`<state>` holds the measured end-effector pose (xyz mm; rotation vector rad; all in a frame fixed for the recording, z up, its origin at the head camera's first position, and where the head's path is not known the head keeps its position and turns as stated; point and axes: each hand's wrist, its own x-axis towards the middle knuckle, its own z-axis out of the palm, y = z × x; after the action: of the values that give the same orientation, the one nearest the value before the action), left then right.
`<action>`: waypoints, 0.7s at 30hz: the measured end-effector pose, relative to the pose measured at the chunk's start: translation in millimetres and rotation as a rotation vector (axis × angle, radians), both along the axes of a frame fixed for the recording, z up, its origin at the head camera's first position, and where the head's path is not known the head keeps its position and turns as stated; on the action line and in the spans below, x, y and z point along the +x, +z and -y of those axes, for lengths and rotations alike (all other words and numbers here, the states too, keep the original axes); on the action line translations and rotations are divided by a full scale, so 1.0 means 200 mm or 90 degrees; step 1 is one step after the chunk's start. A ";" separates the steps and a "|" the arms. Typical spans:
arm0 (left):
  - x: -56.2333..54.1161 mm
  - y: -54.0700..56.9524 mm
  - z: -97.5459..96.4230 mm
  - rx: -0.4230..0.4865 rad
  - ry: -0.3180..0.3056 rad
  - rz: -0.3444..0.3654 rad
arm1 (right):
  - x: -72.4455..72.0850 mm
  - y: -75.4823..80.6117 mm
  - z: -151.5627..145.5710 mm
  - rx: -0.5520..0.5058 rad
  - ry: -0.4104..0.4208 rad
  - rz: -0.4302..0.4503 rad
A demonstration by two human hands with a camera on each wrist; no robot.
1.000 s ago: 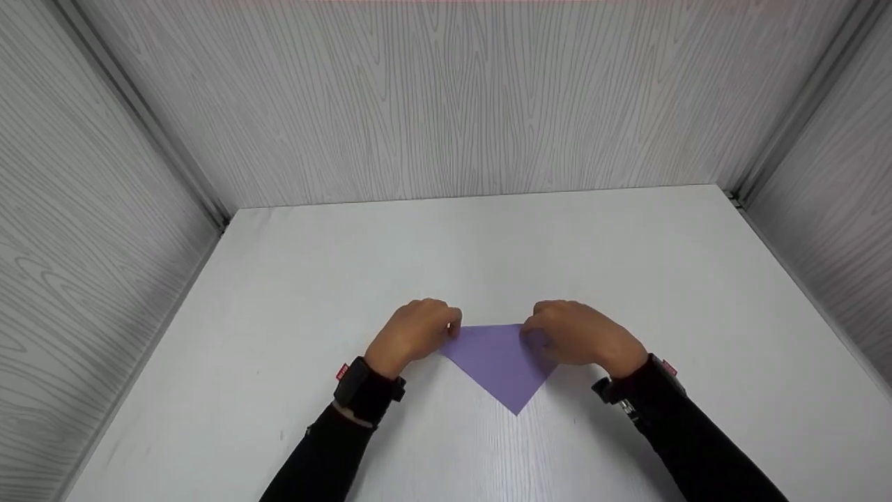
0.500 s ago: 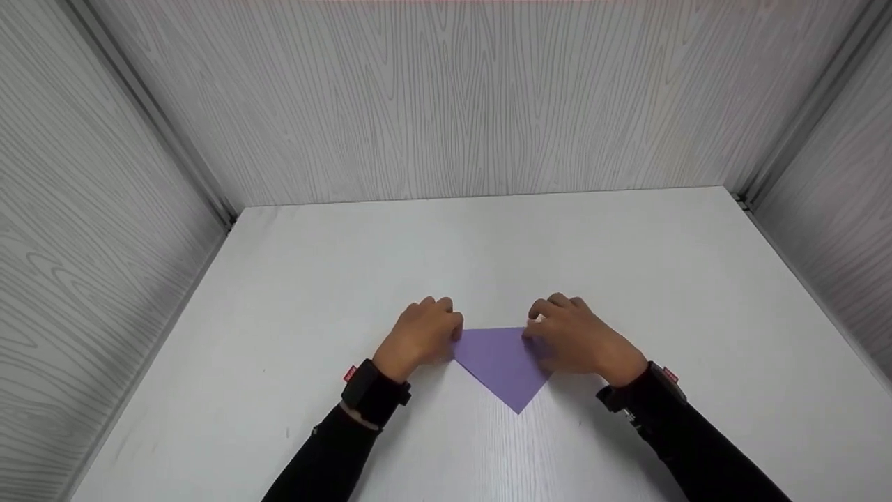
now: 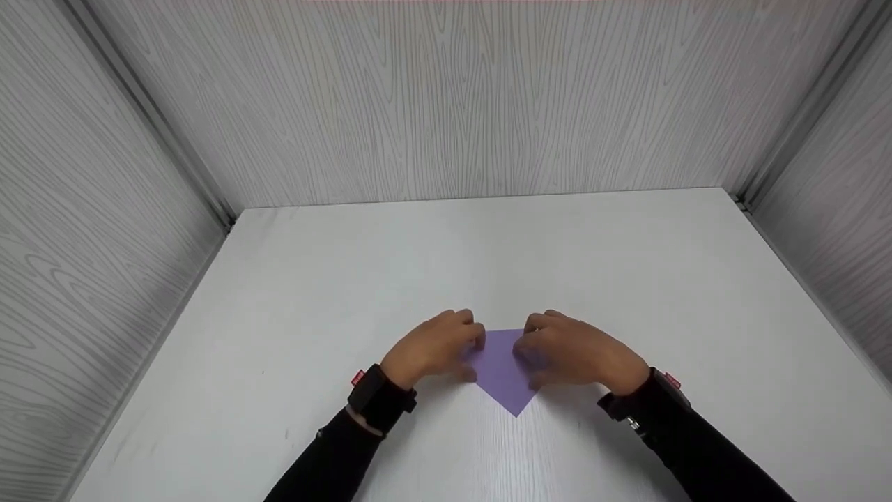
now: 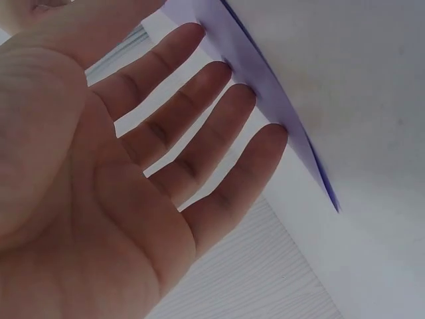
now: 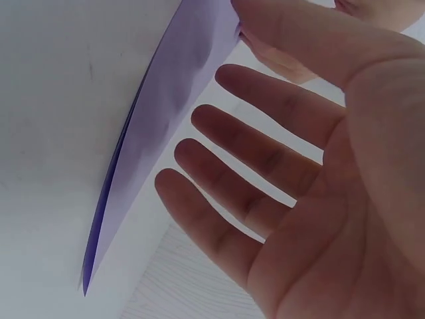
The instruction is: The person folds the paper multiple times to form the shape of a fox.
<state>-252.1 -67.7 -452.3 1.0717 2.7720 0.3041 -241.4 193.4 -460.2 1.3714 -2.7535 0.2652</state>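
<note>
A purple sheet of paper (image 3: 503, 376), folded into a triangle, lies on the white table with its point toward the person. My left hand (image 3: 439, 348) is at its left part. In the left wrist view, the spread left fingertips (image 4: 271, 136) touch the paper (image 4: 259, 76). Over the right part is my right hand (image 3: 575, 352). The right wrist view shows its thumb at the paper (image 5: 156, 106) and its other fingers (image 5: 209, 216) loosely extended close to the far edge. Both side corners are hidden under the hands in the head view. Slightly parted layers show along the paper's edge in both wrist views.
The white tabletop (image 3: 348, 272) spreads around the paper. A grey wood-grain panel (image 3: 446, 97) stands at the back, with side panels at left (image 3: 90, 251) and right (image 3: 843, 202). Black bands sit on both wrists.
My left hand has slid right along the paper toward its middle, and its fingers have spread. My right hand stays over the right part, its fingers shifting a little. The paper stays in place.
</note>
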 end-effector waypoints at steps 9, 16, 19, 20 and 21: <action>0.00 -0.02 -0.03 -0.023 -0.017 -0.042 | 0.02 -0.01 -0.02 -0.021 -0.088 0.103; 0.00 -0.04 -0.03 0.003 -0.056 -0.071 | 0.02 -0.02 -0.02 -0.032 -0.086 0.105; 0.00 -0.04 -0.02 0.010 -0.055 -0.073 | 0.02 -0.02 -0.01 -0.039 -0.084 0.103; 0.00 -0.04 -0.02 0.012 -0.055 -0.074 | 0.02 -0.02 -0.01 -0.041 -0.085 0.103; 0.00 -0.04 -0.02 0.012 -0.055 -0.073 | 0.02 -0.02 -0.01 -0.041 -0.087 0.102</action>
<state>-252.0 -62.9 -460.8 1.2470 2.8161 0.2667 -237.6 194.7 -464.9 1.1897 -2.9224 0.4699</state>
